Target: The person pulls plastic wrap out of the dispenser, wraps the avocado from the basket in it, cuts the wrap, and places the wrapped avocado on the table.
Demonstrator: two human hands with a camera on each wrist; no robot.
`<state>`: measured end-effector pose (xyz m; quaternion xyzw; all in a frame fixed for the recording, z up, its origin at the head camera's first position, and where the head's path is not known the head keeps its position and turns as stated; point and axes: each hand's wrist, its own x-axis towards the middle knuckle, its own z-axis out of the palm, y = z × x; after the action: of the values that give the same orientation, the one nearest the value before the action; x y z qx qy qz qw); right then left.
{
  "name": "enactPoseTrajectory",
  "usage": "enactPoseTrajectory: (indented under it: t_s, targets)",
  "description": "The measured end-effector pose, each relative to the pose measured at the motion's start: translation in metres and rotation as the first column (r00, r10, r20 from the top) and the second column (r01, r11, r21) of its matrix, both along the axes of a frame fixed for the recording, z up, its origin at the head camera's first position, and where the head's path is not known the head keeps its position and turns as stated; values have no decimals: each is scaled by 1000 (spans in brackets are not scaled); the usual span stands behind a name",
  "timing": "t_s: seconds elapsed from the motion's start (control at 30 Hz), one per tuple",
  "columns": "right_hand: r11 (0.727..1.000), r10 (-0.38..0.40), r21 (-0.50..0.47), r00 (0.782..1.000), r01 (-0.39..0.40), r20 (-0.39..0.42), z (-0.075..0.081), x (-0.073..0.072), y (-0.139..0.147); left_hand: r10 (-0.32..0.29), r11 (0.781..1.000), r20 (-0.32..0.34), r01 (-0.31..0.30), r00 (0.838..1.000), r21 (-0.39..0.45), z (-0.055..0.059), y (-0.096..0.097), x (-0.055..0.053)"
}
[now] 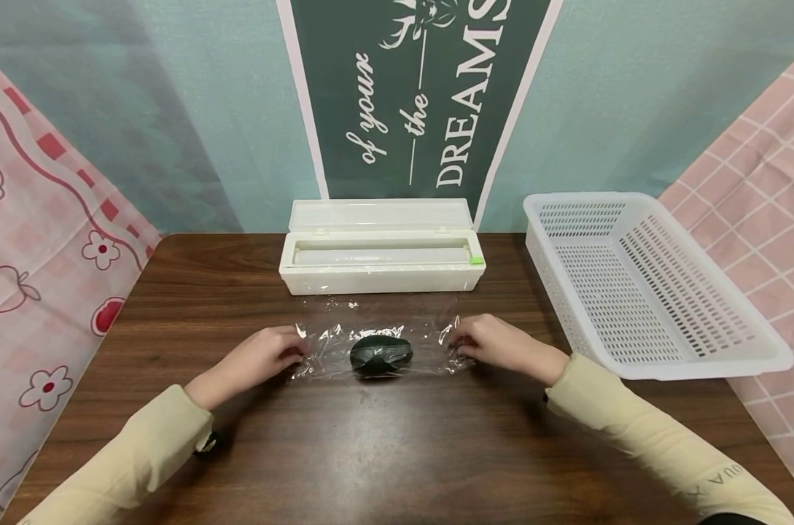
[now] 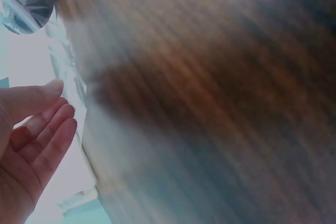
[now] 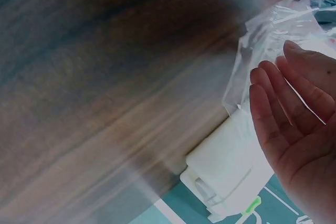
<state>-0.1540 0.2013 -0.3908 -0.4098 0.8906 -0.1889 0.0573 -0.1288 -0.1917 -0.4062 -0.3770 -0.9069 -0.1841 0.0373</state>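
A dark, rounded object (image 1: 380, 354), blackish green and smooth, lies at the middle of the table under clear cling film (image 1: 429, 356). The film stretches sideways from it in a crinkled, shiny strip. At the strip's left end, my left hand (image 1: 270, 355) pinches the film between thumb and fingers. My right hand (image 1: 498, 343) pinches the opposite end, its other fingers loosely bent. In the right wrist view, crumpled film (image 3: 275, 27) runs from the fingertips toward the dark object. The left wrist view shows the wrapped object (image 2: 30, 3) beyond the thumb.
A white cling film dispenser (image 1: 383, 281) stands behind the film with its lid (image 1: 380, 215) raised and a roll inside. At the right sits a white perforated plastic basket (image 1: 567, 306). The brown wooden table (image 1: 370, 459) meets a teal cloth backdrop.
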Motion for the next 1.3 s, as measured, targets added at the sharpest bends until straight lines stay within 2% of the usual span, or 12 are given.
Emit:
enactPoseTrajectory:
  t_s: [0.17, 0.27, 0.5, 0.7, 0.87, 1.13, 1.3]
  targets:
    - [1000, 5, -9, 999, -6, -36, 7, -2, -2, 31, 999, -63, -32, 998, -19, 6, 4, 1]
    - [1000, 15, -15, 998, -16, -55, 12, -2, -6, 12, 1000, -114, -13, 993, -4, 11, 8, 1]
    - [998, 64, -20, 992, -67, -106, 21, 1, -21, -71, 994, -208, 88, 975, 72, 20, 19, 2]
    - [988, 134, -46, 970, -147, -203, 25, 6, -35, -158, 972, -260, 197, 952, 129, 25, 33, 4]
    - [980, 161, -79, 960, -183, -229, 25, 9, -49, -185, 963, -254, 227, 949, 144, 27, 46, 4]
    - [981, 162, -72, 960, -183, -228, 20, 13, -64, -177, 972, -168, 199, 970, 127, 25, 62, 6]
    - [982, 153, -77, 962, -174, -224, 17, 14, -68, -154, 979, -140, 171, 978, 111, 22, 65, 6]
